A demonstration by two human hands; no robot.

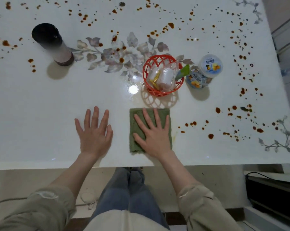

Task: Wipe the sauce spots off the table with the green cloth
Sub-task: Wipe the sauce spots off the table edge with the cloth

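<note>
A folded green cloth [135,130] lies flat on the white table [41,105] near its front edge. My right hand [153,134] presses on the cloth with fingers spread straight. To the left of it, my left hand [95,132] rests flat on the bare tabletop, fingers spread, holding nothing. Brown sauce spots [211,136] dot the table to the right of the cloth, and several more sauce spots [84,16] cover the far side and the left edge.
An orange plastic basket [162,93] with small packets stands just beyond the cloth. A clear jar with a printed lid [211,65] stands to its right. A tall dark-topped bottle [52,44] stands at the far left. The table's front edge [107,165] runs just below my wrists.
</note>
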